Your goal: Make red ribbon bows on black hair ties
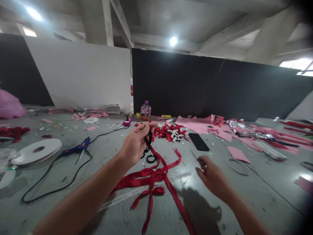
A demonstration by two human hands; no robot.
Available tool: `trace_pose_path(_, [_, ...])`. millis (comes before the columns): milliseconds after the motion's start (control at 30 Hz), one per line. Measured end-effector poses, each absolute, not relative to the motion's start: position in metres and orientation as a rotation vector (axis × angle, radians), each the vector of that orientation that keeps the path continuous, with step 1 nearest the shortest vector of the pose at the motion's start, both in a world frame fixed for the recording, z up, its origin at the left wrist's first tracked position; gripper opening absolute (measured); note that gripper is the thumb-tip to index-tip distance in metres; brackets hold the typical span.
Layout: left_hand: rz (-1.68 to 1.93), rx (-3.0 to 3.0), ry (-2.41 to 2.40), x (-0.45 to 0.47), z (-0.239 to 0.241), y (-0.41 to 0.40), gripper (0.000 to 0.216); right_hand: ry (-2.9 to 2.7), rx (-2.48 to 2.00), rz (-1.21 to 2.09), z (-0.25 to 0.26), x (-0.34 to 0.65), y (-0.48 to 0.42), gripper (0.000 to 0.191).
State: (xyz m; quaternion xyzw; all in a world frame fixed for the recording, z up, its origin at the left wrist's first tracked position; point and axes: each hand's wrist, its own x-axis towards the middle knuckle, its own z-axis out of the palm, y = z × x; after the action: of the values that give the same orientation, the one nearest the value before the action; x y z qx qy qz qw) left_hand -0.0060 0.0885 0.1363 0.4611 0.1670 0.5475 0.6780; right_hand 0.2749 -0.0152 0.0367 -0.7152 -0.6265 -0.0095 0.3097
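My left hand is raised over the middle of the table, fingers pinched on the end of a red ribbon together with a small dark piece. The ribbon trails down from it into a tangled heap of red strips on the table. Black rings lie just beneath that hand. My right hand hovers low to the right, blurred, its fingers curled close together; what it holds, if anything, I cannot make out. A clear ruler lies under the ribbon heap.
A black phone lies ahead of the right hand. Finished red bows and pink paper sheets sit behind. A blue glue gun with black cable and a white tape roll lie left. A bottle stands at the back.
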Motion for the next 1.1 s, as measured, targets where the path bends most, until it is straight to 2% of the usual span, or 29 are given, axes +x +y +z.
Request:
trace_pose_path(100, [1.178,1.099,0.365,-0.007,0.134,0.063,0.014,-1.717,-2.058,0.031,0.009,0.276,-0.025,0.014])
trace_pose_path(200, [1.163,1.116,0.417,-0.01,0.123,0.036,0.019,-1.723,-2.129,0.039,0.003,0.271,-0.025,0.017])
trace_pose_path(300, [1.201,1.078,0.508,-0.014,0.104,0.008,0.024,-1.726,-2.091,0.038,0.021,0.247,-0.035,0.03])
trace_pose_path(367, [1.216,1.071,0.571,-0.016,0.09,-0.013,0.025,-1.786,-1.899,0.09,0.041,0.216,-0.053,0.041])
trace_pose_path(467, [1.138,1.122,0.656,-0.024,0.072,-0.048,0.022,-1.809,-1.231,0.447,0.067,0.159,-0.089,0.033])
trace_pose_path(533, [1.065,1.179,0.726,-0.034,0.062,-0.069,0.021,-1.683,-1.187,0.597,0.072,0.13,-0.111,0.021])
trace_pose_path(667, [0.924,1.273,0.798,-0.061,0.046,-0.1,0.023,-1.593,-1.217,1.127,0.051,0.109,-0.137,0.032])
trace_pose_path(800, [0.694,1.29,0.745,-0.085,0.03,-0.115,0.03,-1.376,-0.974,1.66,0.025,0.112,-0.15,0.04])
trace_pose_path(967, [0.37,1.157,0.663,-0.115,0.034,-0.124,0.046,-1.216,-0.898,1.843,0.042,0.124,-0.168,0.042])
trace_pose_path(1100, [0.408,1.074,0.775,-0.164,0.045,-0.135,0.03,-1.161,-1.08,1.893,0.075,0.15,-0.199,0.039])
